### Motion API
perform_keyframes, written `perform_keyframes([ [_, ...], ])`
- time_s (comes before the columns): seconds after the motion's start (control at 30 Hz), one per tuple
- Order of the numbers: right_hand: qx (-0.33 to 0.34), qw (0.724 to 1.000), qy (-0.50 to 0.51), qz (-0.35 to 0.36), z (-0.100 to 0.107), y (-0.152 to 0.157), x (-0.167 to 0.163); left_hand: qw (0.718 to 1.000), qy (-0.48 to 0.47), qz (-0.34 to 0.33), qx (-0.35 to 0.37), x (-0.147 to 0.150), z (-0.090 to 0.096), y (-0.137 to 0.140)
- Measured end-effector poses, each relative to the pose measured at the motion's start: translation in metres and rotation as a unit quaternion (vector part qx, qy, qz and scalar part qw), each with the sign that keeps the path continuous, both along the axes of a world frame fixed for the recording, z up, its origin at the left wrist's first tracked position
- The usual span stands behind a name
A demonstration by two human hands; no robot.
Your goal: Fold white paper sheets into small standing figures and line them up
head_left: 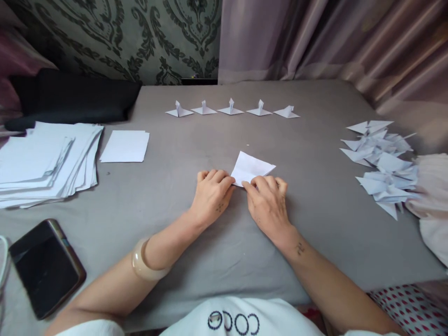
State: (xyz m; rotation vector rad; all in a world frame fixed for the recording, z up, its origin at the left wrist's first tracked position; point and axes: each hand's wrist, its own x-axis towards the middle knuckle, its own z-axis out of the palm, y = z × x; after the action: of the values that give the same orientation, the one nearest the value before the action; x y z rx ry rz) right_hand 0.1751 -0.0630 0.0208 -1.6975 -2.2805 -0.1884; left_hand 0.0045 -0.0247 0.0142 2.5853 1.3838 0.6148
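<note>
A partly folded sheet of white paper (252, 167) lies on the grey cloth surface in front of me, one pointed corner toward the right. My left hand (214, 190) pinches its near left corner between thumb and forefinger. On the near edge, my right hand (269, 200) grips the paper with curled fingers, which hide part of that edge. The two hands are a short gap apart. Beyond them stands a row of several folded paper figures (231, 108), each with a flat base and an upright point.
At the left lie a thick stack of white paper (52, 163), a smaller pile of square sheets (125, 146), a black tablet-like device (47, 268) and a black cloth (77, 95). To the right is a heap of folded paper pieces (383, 161) beside a pale cloth (432, 196).
</note>
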Motion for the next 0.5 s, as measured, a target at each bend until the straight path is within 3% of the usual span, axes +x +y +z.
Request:
perform_keyframes([
  [0.2, -0.045, 0.999, -0.020, 0.021, 0.010, 0.005, 0.001, 0.999, -0.001, 0.008, -0.039, 0.001, 0.003, 0.000],
  [0.5, -0.150, 0.988, 0.004, 0.031, 0.031, 0.026, 0.004, 0.983, -0.100, 0.058, -0.140, -0.002, 0.000, 0.005],
])
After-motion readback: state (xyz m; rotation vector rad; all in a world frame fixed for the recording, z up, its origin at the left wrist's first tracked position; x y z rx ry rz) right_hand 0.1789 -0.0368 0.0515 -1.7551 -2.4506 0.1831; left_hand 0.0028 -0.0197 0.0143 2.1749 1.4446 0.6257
